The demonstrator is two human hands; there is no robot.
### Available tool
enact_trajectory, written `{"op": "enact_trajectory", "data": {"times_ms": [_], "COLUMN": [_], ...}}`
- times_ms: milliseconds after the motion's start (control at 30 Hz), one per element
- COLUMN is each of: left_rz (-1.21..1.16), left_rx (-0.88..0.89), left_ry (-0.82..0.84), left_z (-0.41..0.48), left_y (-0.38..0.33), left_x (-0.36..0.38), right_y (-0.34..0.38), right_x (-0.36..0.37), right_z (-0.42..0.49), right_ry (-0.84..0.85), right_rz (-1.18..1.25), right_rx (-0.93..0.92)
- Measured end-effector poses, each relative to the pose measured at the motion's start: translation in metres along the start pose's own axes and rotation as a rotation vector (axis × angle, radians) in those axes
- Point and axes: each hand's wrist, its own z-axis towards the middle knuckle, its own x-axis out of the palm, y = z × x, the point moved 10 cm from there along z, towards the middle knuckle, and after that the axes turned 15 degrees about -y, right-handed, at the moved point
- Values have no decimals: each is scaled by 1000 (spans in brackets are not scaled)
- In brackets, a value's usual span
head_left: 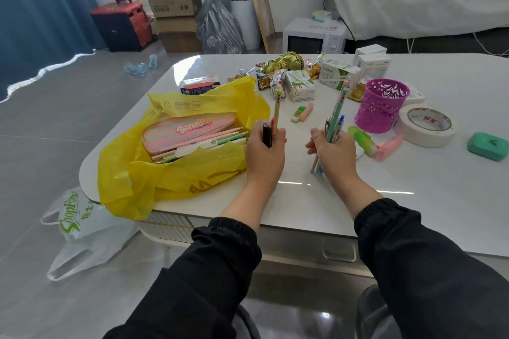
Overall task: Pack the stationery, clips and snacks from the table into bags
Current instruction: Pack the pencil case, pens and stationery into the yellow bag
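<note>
Our black sleeves [220,270] with gathered cuffs reach forward over the near edge of the bench [413,201], a glossy white slab with rounded corners. We hold our left hand [265,157] upright, back toward us, fingers curled round a yellow pencil [277,110] that points up, with a short black pen [266,135] and a red one beside it. Our right hand [334,154] is wrapped round a bundle of pens [337,113] in pale green, blue and pink; the lower ends stick out beneath the fist and seem to touch the bench. The two hands stand near each other but apart.

Left of our left hand lies a crinkled yellow plastic bag [170,181], its mouth open. Inside we see a striped pink pencil case [190,131] and loose pencils [209,143] lying just beside it.

Right of our right hand stands a purple cut-out pen holder [381,104], with a wide roll of white tape [425,125] next to it and a rounded green box [487,146] farther right. Behind the hands are a small eraser [303,113], milk cartons [300,85] and shiny snack packets [283,63]. A thin white shopping bag [82,228] lies on the grey floor by the bench corner.
</note>
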Motion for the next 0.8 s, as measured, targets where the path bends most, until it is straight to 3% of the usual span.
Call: {"op": "enact_trajectory", "data": {"times_ms": [333,533,800], "left_rz": [114,-8,134], "left_rx": [-121,-225,-136], "left_ry": [94,206,383], "left_z": [-6,6,59], "left_y": [21,-5,-27], "left_x": [3,-4,-55], "right_y": [-7,7,49], "right_x": [6,11,58], "right_z": [-8,-8,-6], "right_ry": [55,101,180], "right_rz": [-46,-74,-108], "right_rx": [35,40,-36]}}
